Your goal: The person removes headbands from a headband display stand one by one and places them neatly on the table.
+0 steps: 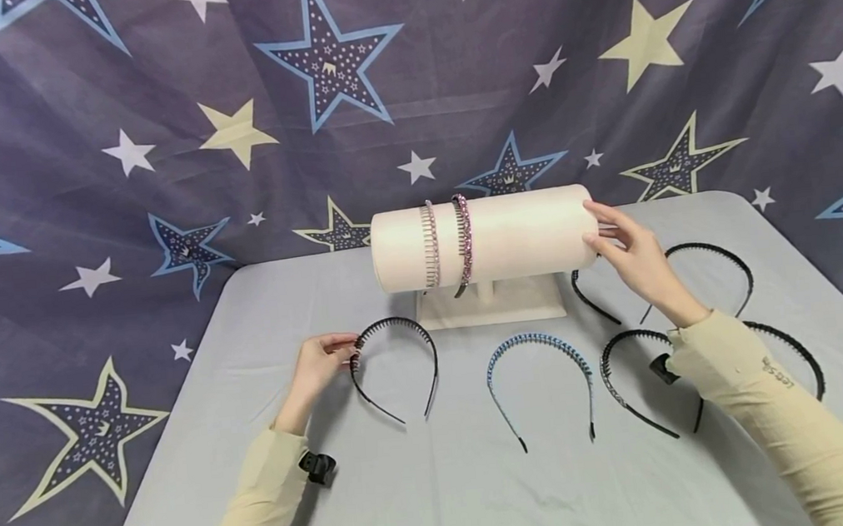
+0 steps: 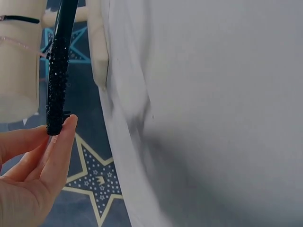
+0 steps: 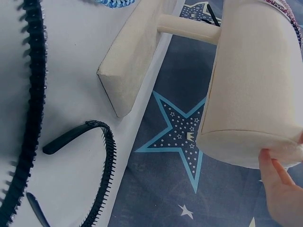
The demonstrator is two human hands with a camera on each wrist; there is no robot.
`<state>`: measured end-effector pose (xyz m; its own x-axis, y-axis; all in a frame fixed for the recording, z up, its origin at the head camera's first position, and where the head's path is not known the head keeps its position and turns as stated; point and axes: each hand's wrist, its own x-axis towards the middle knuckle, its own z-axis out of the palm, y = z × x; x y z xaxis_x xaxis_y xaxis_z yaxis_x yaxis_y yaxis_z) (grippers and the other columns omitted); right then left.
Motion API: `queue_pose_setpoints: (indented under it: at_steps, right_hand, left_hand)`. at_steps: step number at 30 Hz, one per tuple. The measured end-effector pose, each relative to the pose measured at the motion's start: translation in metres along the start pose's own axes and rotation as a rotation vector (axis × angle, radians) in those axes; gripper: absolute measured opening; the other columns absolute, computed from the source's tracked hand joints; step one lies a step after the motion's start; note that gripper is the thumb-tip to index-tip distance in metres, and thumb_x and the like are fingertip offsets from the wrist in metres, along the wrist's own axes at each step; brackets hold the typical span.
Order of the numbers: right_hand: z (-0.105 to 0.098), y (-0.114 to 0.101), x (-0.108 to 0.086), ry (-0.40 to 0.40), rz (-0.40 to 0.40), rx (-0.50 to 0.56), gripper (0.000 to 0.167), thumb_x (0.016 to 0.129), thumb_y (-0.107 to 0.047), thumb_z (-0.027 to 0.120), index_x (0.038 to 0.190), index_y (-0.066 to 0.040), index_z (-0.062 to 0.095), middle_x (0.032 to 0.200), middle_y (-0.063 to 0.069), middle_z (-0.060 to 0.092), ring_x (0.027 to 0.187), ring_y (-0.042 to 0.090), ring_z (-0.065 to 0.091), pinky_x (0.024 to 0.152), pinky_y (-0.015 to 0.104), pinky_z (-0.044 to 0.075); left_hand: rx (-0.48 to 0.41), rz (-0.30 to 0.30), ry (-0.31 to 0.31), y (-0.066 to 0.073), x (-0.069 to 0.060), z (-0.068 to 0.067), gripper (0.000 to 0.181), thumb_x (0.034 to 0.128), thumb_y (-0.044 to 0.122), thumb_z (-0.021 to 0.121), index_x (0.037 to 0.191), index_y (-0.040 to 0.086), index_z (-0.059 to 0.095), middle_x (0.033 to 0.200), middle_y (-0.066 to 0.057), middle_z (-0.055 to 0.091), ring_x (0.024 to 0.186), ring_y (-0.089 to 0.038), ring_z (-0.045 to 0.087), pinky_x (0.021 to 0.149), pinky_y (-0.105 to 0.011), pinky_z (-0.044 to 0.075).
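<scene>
My left hand [image 1: 319, 364] pinches the side of a black headband [image 1: 391, 322] with small comb teeth, its two ends pointing toward me. Black sparkly beading covers part of this band in the left wrist view. A cream padded roll on a display stand [image 1: 524, 233] carries a pale pink headband [image 1: 431, 245] and a darker pink jeweled headband [image 1: 465, 238]. My right hand [image 1: 635, 257] touches the right end of the roll with extended fingers. In the right wrist view its fingertips [image 3: 265, 153] meet the round end face; some fingers are cut off there.
On the grey-covered table [image 1: 472, 492] lies a blue headband [image 1: 536, 338] in front of the stand's base [image 1: 523, 308]. Several black headbands [image 1: 713, 246] lie at the right, partly under my right arm [image 1: 765, 400]. A star-patterned cloth [image 1: 171, 68] hangs behind the table.
</scene>
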<state>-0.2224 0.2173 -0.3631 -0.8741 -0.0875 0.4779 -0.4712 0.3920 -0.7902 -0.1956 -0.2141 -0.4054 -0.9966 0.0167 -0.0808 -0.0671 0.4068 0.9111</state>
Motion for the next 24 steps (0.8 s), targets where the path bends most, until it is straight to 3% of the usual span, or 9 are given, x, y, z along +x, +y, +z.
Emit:
queue_pose_setpoints:
  at_steps: [14,21,24]
  right_hand:
    - [0.000,0.000,0.000,-0.005,0.019,0.000,0.045,0.088,-0.010,0.051,0.132,-0.010,0.041,0.132,0.015,0.041,0.098,-0.004,0.048,0.079,0.008,0.043]
    - [0.001,-0.031,-0.004,0.002,0.024,0.001,0.043,0.087,-0.001,0.050,0.129,0.003,0.040,0.127,0.025,0.042,0.096,-0.005,0.047,0.079,0.007,0.042]
    - [0.001,-0.031,-0.004,0.007,0.026,0.003,0.043,0.087,-0.001,0.051,0.129,0.003,0.041,0.128,0.024,0.041,0.096,-0.006,0.046,0.080,0.007,0.042]
  left_hand:
    - [0.002,0.005,-0.076,0.001,-0.001,0.018,0.025,0.0812,-0.009,0.050,0.104,-0.017,0.056,0.094,-0.029,0.061,0.067,-0.015,0.062,0.062,-0.027,0.055]
    - [-0.012,-0.015,-0.102,0.000,-0.001,0.027,0.024,0.0805,-0.009,0.050,0.102,-0.016,0.057,0.085,-0.027,0.062,0.063,-0.017,0.062,0.059,-0.028,0.055]
    - [-0.023,-0.037,-0.116,-0.001,-0.001,0.030,0.023,0.0812,-0.009,0.049,0.102,-0.015,0.057,0.082,-0.025,0.063,0.063,-0.021,0.063,0.058,-0.031,0.055]
